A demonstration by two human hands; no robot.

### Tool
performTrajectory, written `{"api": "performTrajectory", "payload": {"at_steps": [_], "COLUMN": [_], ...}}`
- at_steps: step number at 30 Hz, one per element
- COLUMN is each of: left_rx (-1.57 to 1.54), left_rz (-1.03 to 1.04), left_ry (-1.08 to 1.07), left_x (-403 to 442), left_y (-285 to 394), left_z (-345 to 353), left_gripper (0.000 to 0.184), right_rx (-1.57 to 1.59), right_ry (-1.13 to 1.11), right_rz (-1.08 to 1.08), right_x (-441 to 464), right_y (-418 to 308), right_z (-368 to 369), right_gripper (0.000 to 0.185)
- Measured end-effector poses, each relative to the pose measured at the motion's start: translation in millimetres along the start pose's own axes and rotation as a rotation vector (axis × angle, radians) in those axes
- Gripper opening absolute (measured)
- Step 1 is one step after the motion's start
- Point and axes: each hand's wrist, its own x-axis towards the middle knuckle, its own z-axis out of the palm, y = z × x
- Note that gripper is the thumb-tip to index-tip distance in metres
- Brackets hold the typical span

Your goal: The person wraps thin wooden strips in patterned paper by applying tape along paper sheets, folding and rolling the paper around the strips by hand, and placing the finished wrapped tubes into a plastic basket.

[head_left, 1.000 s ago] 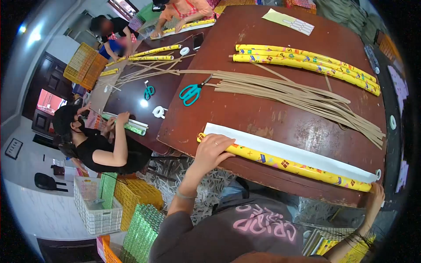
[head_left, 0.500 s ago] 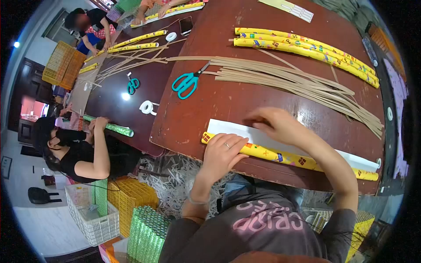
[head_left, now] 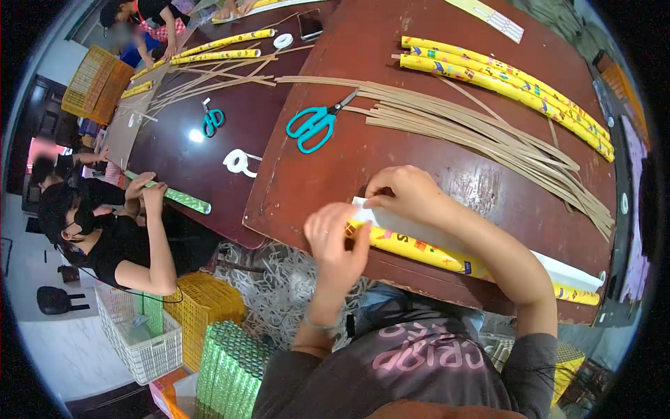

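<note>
A yellow patterned roll (head_left: 426, 253) lies along the table's near edge, with a white paper flap (head_left: 558, 269) showing along its far side. My left hand (head_left: 338, 241) is at the roll's left end, its thumb and fingers curled round that end. Just right of it, my right hand (head_left: 405, 195) pinches the left corner of the white flap. Teal scissors (head_left: 314, 128) lie with blades apart, beyond my left hand. Past my hands is a bundle of tan strips (head_left: 460, 129), and behind it are several finished yellow rolls (head_left: 509, 87).
A printed label sheet (head_left: 488, 19) lies at the table's far edge. On the darker table (head_left: 223, 164) to the left are a tape roll (head_left: 237, 162), small scissors (head_left: 212, 121) and a phone (head_left: 310, 25). A co-worker (head_left: 105, 237) there holds a green roll (head_left: 185, 200). Crates (head_left: 146, 342) stand below.
My right hand has come from the roll's right end to its left end and now pinches the flap corner. My left hand has lifted and curled at the roll's end.
</note>
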Motion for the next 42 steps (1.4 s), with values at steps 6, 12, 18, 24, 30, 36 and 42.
{"api": "performTrajectory", "payload": {"at_steps": [6,12,18,24,30,36,42], "left_rx": [-0.021,-0.098,-0.09,-0.094,-0.096,-0.103,-0.083], "left_rz": [-0.251,-0.276,-0.297,-0.265,-0.255,-0.24,-0.258], "left_ry": [-0.253,-0.181,-0.174,-0.186,-0.171,-0.195,-0.228], "left_x": [12.3,18.3,17.4,19.1,18.5,16.1,15.7], "left_y": [-22.0,-29.0,-30.8,-26.6,-26.4,-28.4,-27.2], "left_z": [-15.3,-8.5,-8.2,-7.7,-6.8,-8.3,-9.4], "left_gripper": [0.014,0.01,0.01,0.011,0.011,0.013,0.013], "right_rx": [0.085,0.178,-0.323,-0.187,-0.184,-0.147,-0.067], "right_ry": [-0.014,0.066,0.269,0.331,0.306,0.331,0.286], "right_rz": [-0.077,-0.084,-0.448,-0.436,-0.403,-0.39,-0.349], "right_x": [-0.3,-3.5,-8.8,-6.1,-7.1,-7.0,-4.6], "right_y": [-1.3,-12.5,-15.8,-12.7,-15.6,-15.7,-14.3], "right_z": [-1.7,-6.0,7.8,14.5,16.1,20.2,17.6], "right_gripper": [0.014,0.011,0.01,0.013,0.012,0.01,0.008]}}
